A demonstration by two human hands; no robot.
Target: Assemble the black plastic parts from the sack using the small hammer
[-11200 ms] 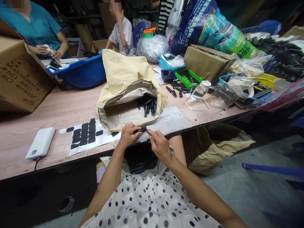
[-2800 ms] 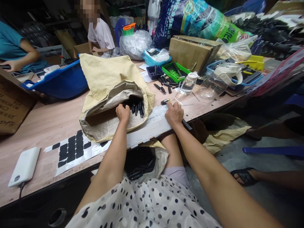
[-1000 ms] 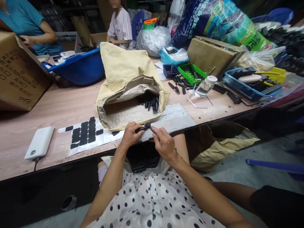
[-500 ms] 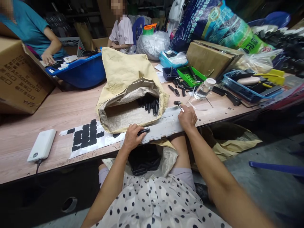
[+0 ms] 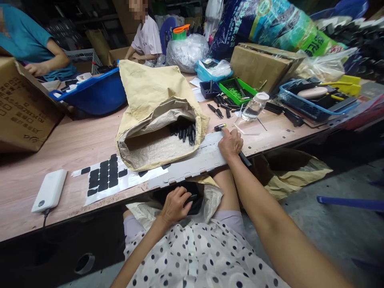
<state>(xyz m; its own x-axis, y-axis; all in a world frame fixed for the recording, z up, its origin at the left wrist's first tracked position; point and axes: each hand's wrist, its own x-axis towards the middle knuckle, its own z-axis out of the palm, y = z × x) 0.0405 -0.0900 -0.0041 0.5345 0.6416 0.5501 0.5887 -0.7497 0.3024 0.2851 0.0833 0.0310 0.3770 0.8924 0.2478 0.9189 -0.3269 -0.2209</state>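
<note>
My left hand (image 5: 175, 205) is below the table edge, fingers curled round a small black part (image 5: 191, 197) over an open bag of black parts (image 5: 207, 198) on my lap. My right hand (image 5: 230, 143) rests closed on a grey metal strip (image 5: 192, 162) at the table's front edge. It grips a thin black-handled tool (image 5: 245, 159) whose tip (image 5: 220, 127) points away from me. A yellow woven sack (image 5: 156, 108) lies open on the table with several black parts (image 5: 184, 132) spilling from its mouth.
A white sheet of black pads (image 5: 105, 178) and a white power bank (image 5: 49, 190) lie at the left. A cardboard box (image 5: 21, 108), blue tub (image 5: 90, 94), green tray (image 5: 235, 90), plastic bottle (image 5: 254, 107) and blue basket (image 5: 315, 104) crowd the table. Two other people sit across it.
My left hand has dropped from the table edge down to the lap bag with the black part. My right hand stays out on the metal strip with the tool.
</note>
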